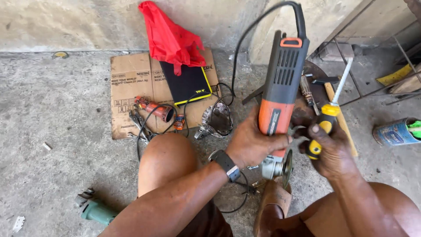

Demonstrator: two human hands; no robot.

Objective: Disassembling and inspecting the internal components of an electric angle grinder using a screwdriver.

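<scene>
The left hand (pixel 252 142) is wrapped tight around the orange middle of a grinder (pixel 280 87). The grinder stands nearly upright, with its grey back end and black cord at the top and its round disc (pixel 287 169) at the bottom, just above the person's foot (pixel 274 206). The right hand (pixel 331 149) is closed around the yellow and black handle of a screwdriver (pixel 333 103). The screwdriver's shaft points up and to the right. The two hands are close together, with the right fingers just beside the grinder's body. It may be that they touch it, but that spot is hard to see.

The person sits on the concrete floor (pixel 52 105) with bare knees to both sides. In front lies a flat piece of cardboard (pixel 127 87). On it are a red cloth (pixel 169 39), a black case (pixel 186 83) with a yellow edge, and a small red tool (pixel 153 107). A green tool (pixel 96 210) lies by the left knee. A blue can (pixel 394 131) sits far to the right.
</scene>
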